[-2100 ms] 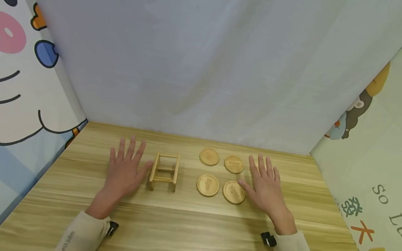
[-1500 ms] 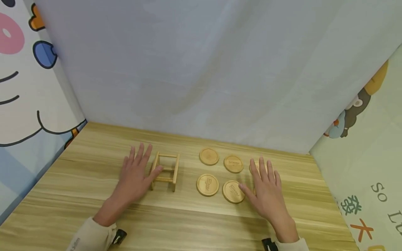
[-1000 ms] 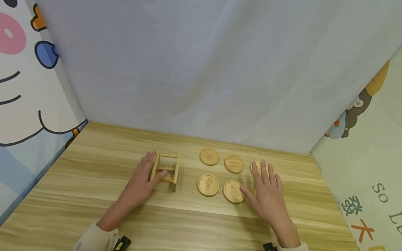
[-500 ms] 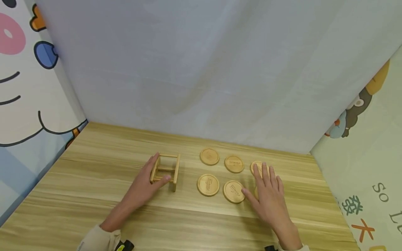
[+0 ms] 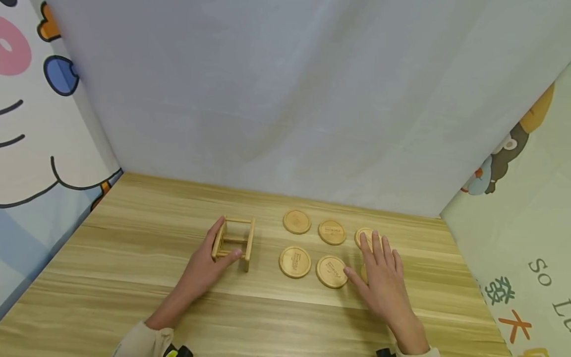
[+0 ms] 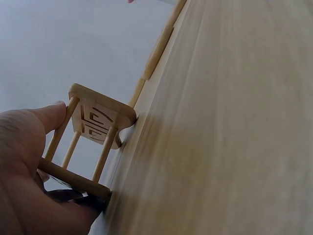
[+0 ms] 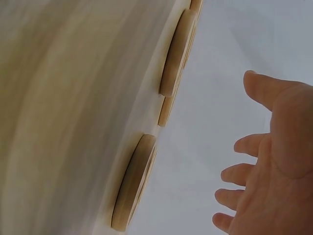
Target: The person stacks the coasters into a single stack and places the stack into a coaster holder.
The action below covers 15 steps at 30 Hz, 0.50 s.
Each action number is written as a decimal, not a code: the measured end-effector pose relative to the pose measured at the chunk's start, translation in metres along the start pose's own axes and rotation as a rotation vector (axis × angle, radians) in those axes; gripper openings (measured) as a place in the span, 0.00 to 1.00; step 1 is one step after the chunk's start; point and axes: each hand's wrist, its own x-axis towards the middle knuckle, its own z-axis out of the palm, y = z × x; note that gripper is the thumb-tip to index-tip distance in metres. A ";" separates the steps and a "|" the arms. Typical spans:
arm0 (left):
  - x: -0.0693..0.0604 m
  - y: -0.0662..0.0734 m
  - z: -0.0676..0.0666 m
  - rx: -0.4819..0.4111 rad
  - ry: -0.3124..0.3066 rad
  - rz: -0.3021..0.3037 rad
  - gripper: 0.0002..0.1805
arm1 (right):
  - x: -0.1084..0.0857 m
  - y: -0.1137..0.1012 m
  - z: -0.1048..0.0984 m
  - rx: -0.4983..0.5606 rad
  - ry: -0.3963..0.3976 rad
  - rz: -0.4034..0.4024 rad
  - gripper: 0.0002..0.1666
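Note:
My left hand [image 5: 202, 263] grips a small wooden coaster rack [image 5: 251, 243], which stands on the table. In the left wrist view the thumb of the left hand [image 6: 22, 156] lies along a rod of the rack [image 6: 100, 115], and the fingers pass behind the near side panel. Round wooden coasters with engraved lettering lie flat in two rows, among them a front one [image 5: 295, 262] and a back one [image 5: 332, 232]. Over the rightmost coasters hovers my right hand [image 5: 381, 282], fingers spread, partly covering them. The right wrist view shows a gap between that hand [image 7: 288, 152] and the coaster [image 7: 134, 183].
The wood-grain table [image 5: 267, 317] runs back to a plain grey-white curtain [image 5: 290, 99]. Cartoon-printed panels border it at the left [image 5: 49, 124] and right [image 5: 531, 208].
My left hand has moved right from beside the rack, and its thumb and fingers have closed on the rack's left side. The right hand has shifted slightly toward me; the coasters have stayed put.

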 end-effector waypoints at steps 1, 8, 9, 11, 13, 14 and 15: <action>0.001 -0.001 0.000 0.000 0.001 0.001 0.55 | 0.000 0.001 0.000 0.001 0.000 0.001 0.52; -0.006 0.023 -0.004 0.014 0.000 -0.008 0.54 | 0.001 0.006 -0.003 0.007 0.001 0.001 0.52; -0.008 0.030 -0.006 0.004 0.000 -0.016 0.54 | 0.001 0.007 -0.003 0.007 0.005 0.001 0.52; -0.009 0.036 -0.008 0.008 0.003 -0.026 0.53 | 0.002 0.010 -0.004 0.004 0.017 0.000 0.52; -0.010 0.039 -0.009 0.005 -0.010 -0.043 0.54 | 0.003 0.012 -0.004 0.008 0.030 -0.004 0.52; -0.010 0.040 -0.009 0.003 -0.013 -0.052 0.54 | 0.003 0.013 -0.004 0.012 0.038 -0.008 0.52; -0.010 0.040 -0.010 0.005 -0.018 -0.060 0.53 | 0.003 0.014 -0.004 0.017 0.047 -0.012 0.52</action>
